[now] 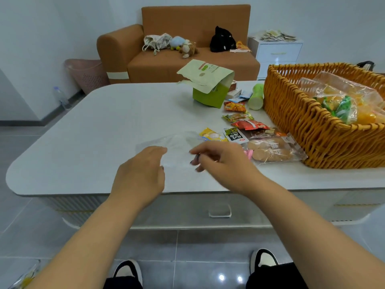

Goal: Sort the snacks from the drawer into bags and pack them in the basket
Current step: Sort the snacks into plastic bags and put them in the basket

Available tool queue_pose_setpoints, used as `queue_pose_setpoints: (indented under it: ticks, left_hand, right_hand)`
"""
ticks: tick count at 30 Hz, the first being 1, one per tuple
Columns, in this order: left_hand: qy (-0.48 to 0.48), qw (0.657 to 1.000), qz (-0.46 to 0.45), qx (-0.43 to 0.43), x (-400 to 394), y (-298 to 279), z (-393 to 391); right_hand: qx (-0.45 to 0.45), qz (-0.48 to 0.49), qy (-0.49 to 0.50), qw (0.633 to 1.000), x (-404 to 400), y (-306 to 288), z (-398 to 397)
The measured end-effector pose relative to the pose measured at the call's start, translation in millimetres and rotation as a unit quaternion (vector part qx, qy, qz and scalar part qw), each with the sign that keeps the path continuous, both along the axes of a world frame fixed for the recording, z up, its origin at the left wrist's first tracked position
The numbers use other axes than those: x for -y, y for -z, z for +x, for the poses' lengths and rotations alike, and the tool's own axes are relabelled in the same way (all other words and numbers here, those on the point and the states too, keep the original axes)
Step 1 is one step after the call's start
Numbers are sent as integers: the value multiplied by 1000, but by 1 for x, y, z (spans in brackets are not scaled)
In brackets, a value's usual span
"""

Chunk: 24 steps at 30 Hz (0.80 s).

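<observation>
Head view: bagged snacks (341,105) in basket (295,122)

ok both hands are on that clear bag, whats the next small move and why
Probably pull the clear bag open between the left hand and right hand: it looks flat and empty, while loose snack packets wait beside it, outside the basket.

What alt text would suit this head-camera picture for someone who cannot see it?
Two hands, left hand and right hand, hold a clear plastic bag over a white table. Loose snack packets lie beside a wicker basket that already holds filled bags.
</observation>
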<state>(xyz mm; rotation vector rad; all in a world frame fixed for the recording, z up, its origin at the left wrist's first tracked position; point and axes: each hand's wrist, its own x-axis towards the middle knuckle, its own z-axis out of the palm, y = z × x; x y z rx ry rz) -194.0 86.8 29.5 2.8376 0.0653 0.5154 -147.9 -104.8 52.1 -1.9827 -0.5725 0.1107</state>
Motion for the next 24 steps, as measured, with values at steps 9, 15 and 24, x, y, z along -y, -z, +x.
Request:
queue_pose_setpoints:
  ticks: [9,15,24]
  left_hand:
    - [-28,994,-33,-98,3,-6,-1]
    - [-32,992,-74,-101,9,-6,2]
    - [-32,991,-86,-99,9,-2,13]
  right_hand:
    - [-35,-208,352,912,65,26,64]
    - [-71,-327,393,857,98,53,91]
    - [-24,-349,354,867,83,80,109]
